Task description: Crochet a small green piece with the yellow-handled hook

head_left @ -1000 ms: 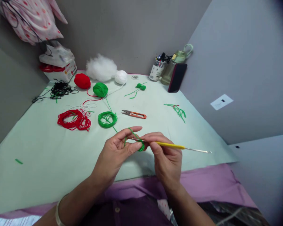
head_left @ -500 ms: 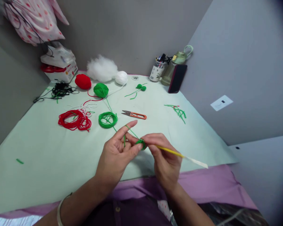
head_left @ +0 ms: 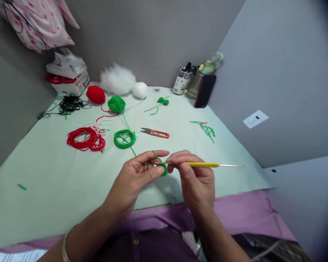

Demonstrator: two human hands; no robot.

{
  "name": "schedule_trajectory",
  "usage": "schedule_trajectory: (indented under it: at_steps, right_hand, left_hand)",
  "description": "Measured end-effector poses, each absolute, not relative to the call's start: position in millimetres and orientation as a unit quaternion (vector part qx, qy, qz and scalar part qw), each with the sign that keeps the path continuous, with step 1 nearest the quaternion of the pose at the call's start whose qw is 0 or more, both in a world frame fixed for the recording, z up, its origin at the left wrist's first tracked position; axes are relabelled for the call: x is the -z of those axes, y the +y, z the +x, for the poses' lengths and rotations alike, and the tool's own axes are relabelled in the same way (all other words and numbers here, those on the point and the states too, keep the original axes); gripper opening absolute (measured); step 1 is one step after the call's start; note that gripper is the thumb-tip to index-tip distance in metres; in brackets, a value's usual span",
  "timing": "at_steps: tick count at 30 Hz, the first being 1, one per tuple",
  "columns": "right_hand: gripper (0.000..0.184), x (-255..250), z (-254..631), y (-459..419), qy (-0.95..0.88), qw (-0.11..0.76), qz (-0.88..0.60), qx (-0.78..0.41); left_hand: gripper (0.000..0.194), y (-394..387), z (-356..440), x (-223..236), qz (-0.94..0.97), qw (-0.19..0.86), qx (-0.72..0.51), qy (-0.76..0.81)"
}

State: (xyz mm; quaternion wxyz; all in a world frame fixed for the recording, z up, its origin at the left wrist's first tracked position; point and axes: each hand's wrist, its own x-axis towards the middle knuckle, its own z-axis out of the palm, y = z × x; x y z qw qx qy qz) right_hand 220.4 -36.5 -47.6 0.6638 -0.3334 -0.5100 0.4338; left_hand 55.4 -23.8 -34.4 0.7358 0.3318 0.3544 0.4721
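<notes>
Between thumb and fingers, my left hand (head_left: 138, 173) pinches a small round piece of green crochet (head_left: 163, 170). Green yarn (head_left: 156, 155) runs over its index finger down to the piece. My right hand (head_left: 195, 178) grips the yellow handle of a crochet hook (head_left: 203, 165), which lies nearly level. The hook's thin metal tip reaches left to the top of the crochet piece; whether it passes through a stitch I cannot tell. Beyond my left hand lies a coil of green yarn (head_left: 125, 147), its strand leading toward my fingers.
Orange-handled thread snips (head_left: 161, 134) lie mid-table. Behind are a green yarn ball (head_left: 116, 104), red ball (head_left: 95, 94), white ball (head_left: 140, 90) and white stuffing (head_left: 117, 80). Red yarn (head_left: 78, 146) lies left, green scraps (head_left: 207, 131) right. A phone (head_left: 206, 91) leans on a bottle (head_left: 192, 89).
The crochet hook has swung from slanting down to nearly level, and its tip now shows at the piece. My left index finger has lowered. My right hand has shifted slightly right.
</notes>
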Motion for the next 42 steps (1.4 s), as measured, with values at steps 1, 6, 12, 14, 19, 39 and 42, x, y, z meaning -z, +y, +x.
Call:
schedule_trajectory:
  at_steps: [1, 6, 12, 14, 19, 39, 42]
  right_hand:
    - [0.013, 49, 220, -37, -0.514, 0.660, -0.336, -0.433]
    - [0.015, 56, 221, -37, -0.516, 0.646, -0.351, -0.439]
    - [0.015, 60, 224, -37, -0.525, 0.646, -0.349, -0.430]
    - [0.014, 60, 224, -36, -0.518, 0.652, -0.347, -0.431]
    - [0.018, 60, 224, -34, -0.483, 0.664, -0.347, -0.453]
    - [0.021, 55, 228, -50, -0.743, 0.553, -0.366, -0.095]
    - [0.021, 55, 229, -50, -0.749, 0.549, -0.360, -0.088]
  left_hand:
    - [0.027, -25, 57, 36, 0.341, 0.731, -0.471, 0.357]
    - [0.036, -25, 60, 41, 0.344, 0.724, -0.469, 0.370]
    - [0.040, -26, 59, 39, 0.365, 0.710, -0.462, 0.387]
    - [0.040, -27, 59, 38, 0.354, 0.711, -0.470, 0.385]
    - [0.035, -26, 58, 38, 0.353, 0.692, -0.494, 0.391]
    - [0.025, -26, 61, 29, 0.443, 0.549, -0.509, 0.493]
    - [0.025, -26, 63, 31, 0.427, 0.568, -0.514, 0.481]
